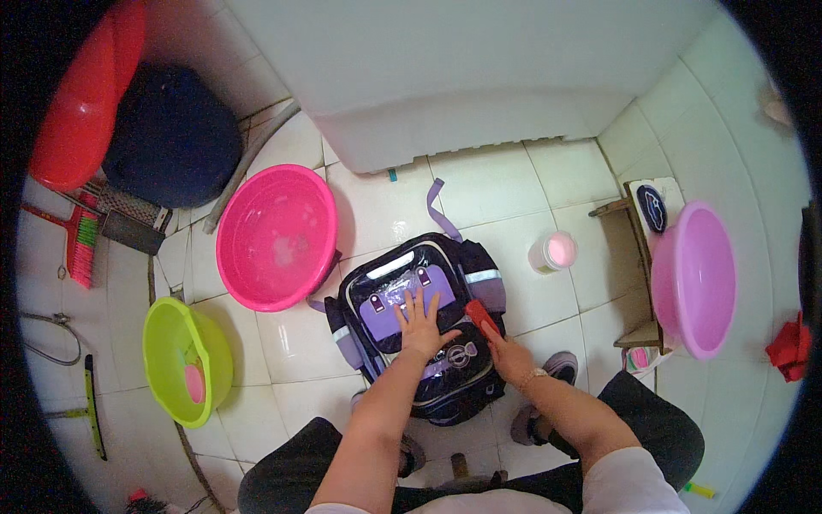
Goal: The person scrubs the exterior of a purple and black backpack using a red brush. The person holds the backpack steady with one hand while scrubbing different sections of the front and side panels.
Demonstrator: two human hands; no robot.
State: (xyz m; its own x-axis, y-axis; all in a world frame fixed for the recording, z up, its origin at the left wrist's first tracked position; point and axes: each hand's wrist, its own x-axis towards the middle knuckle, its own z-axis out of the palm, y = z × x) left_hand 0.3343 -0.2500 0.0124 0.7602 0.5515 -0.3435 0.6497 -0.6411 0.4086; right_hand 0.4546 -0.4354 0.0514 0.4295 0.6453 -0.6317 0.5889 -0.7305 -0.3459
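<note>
A black and purple backpack [411, 257] lies flat on the tiled floor between my feet, its front panel facing up and looking wet. My left hand [420, 329] rests on its purple front flap [379, 323] with the fingers spread and nothing held. My right hand [512, 361] is closed around a red brush [478, 313], which is against the right side of the bag's front. The brush's underside is hidden. A purple strap [437, 209] stretches out from the top of the bag over the tiles.
Left of the bag are a pink basin [276, 238] holding water and a lime-green basin [215, 340] with small items inside. To the right, an open jar [553, 252] of pink contents stands near a wooden stool [645, 257] and a lilac basin [706, 283]. A white appliance [475, 83] is ahead.
</note>
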